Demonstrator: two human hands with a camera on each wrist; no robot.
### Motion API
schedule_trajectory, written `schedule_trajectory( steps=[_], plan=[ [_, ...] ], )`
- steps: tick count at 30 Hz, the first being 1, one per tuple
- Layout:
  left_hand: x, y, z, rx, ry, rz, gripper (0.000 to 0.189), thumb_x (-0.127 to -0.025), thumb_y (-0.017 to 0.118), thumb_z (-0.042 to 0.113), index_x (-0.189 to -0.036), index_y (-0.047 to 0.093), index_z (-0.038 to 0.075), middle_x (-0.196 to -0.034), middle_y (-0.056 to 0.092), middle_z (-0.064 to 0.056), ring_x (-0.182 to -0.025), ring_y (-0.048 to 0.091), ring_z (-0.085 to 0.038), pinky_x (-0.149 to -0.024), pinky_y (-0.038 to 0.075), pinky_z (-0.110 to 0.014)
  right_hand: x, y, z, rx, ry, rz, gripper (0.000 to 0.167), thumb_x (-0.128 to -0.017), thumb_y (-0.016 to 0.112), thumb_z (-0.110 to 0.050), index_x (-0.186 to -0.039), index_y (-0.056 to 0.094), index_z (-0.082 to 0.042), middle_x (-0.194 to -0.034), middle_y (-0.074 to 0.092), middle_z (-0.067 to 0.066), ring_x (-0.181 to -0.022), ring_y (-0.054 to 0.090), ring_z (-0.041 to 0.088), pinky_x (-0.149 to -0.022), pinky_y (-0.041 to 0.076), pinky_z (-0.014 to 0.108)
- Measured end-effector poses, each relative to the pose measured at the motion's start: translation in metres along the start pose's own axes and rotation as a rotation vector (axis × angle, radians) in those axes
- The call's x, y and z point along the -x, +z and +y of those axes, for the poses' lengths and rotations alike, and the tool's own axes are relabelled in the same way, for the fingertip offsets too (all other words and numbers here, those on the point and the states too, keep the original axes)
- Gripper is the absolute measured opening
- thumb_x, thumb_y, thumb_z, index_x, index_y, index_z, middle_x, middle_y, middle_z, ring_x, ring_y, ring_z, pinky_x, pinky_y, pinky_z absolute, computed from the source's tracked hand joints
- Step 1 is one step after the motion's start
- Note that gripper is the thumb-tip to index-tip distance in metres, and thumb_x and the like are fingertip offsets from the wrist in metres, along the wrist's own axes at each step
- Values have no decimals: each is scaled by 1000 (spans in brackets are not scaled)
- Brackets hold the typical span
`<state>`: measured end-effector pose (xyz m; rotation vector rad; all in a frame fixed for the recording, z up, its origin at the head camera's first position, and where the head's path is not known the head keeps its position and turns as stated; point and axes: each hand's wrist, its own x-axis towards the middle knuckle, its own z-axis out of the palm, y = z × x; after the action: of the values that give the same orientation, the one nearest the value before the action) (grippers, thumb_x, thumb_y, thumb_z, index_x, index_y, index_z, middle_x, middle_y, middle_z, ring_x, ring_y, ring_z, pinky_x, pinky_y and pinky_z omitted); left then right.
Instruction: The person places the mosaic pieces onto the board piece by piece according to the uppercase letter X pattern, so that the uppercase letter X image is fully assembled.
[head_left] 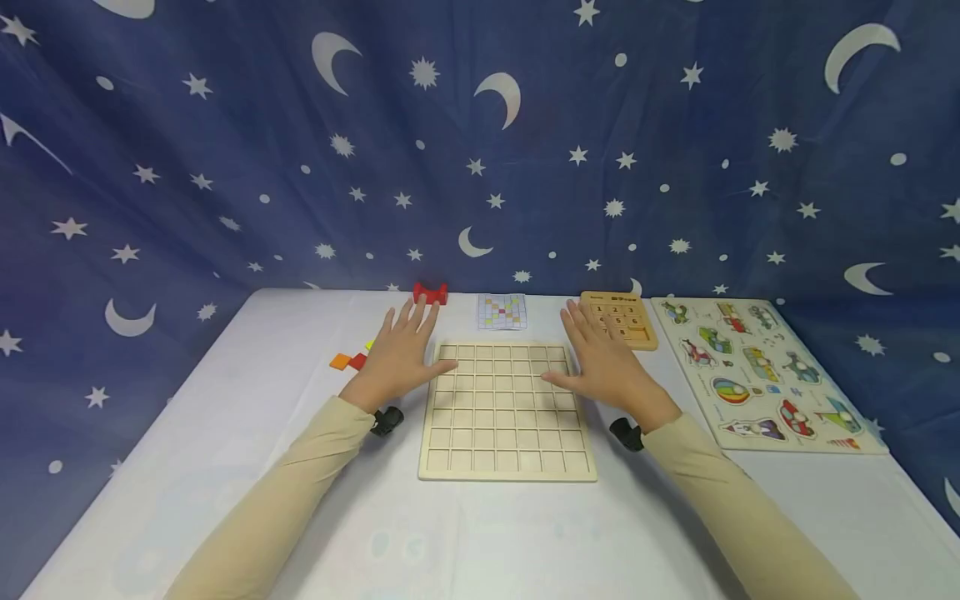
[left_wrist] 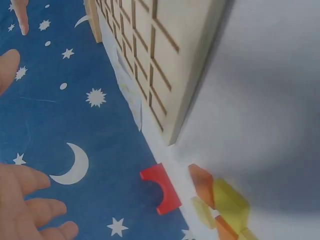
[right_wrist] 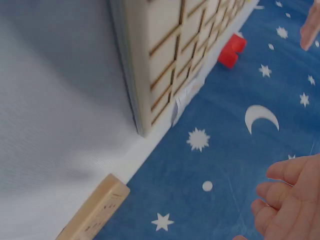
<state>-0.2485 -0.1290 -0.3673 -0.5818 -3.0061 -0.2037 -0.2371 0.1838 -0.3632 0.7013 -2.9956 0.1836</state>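
A square wooden grid board (head_left: 506, 417) lies in the middle of the white table, its cells bare. My left hand (head_left: 401, 354) hovers over the board's left edge, fingers straight and spread, holding nothing. Over the opposite edge hovers my right hand (head_left: 607, 362), likewise spread and holding nothing. Beside the left hand lie small coloured tiles, among them an orange tile (head_left: 341, 362) and a red tile (head_left: 357, 361); the hand partly hides them. In the left wrist view a yellow tile (left_wrist: 231, 202) shows in that group. Behind the board is a pattern card (head_left: 502, 312) with coloured squares.
A red notched block (head_left: 430, 293) stands at the table's back edge. Partly behind the right hand lies a wooden number puzzle (head_left: 637, 321). Farther right is a large picture puzzle board (head_left: 738, 379). A blue star-and-moon curtain (head_left: 525, 167) hangs behind the table (head_left: 225, 417).
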Motion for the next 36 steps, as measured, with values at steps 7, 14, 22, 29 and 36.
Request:
schedule_trajectory(
  steps=[7,14,22,29,36],
  plan=[
    [7,-6,-11,125,37,11,94,-85,60,53,-150,14,3,-157,14,-15,-146,10,-31,-118,10,-51,10,6,-3,23,-71,35,103,-83,54,-65,-151,8,-3,-159,3,14,-147,2,32,-117,5,55],
    [13,-7,-30,342,8,18,92,-82,69,40,-151,17,8,-157,19,-10,-144,19,-32,-115,23,-49,21,7,-6,45,-134,47,102,-83,56,-62,-150,11,0,-158,9,18,-146,7,33,-117,7,54],
    [15,-6,-65,478,-28,-17,87,-82,72,31,-150,22,13,-153,30,-13,-138,31,-36,-110,31,-53,39,11,-6,81,-191,34,99,-82,58,-61,-148,18,2,-156,15,18,-145,14,34,-117,11,53],
    [14,-9,-94,572,-54,-59,81,-83,71,22,-149,26,9,-149,36,-16,-132,39,-40,-108,34,-53,53,14,-5,97,-249,17,100,-80,60,-61,-146,23,4,-156,19,18,-144,19,34,-115,17,54],
    [11,-10,-117,690,-110,-104,72,-87,66,14,-148,27,6,-148,37,-19,-134,38,-39,-106,37,-51,60,20,-2,100,-286,-25,100,-80,60,-62,-146,25,4,-155,22,19,-142,24,34,-113,23,53]
  ],
)
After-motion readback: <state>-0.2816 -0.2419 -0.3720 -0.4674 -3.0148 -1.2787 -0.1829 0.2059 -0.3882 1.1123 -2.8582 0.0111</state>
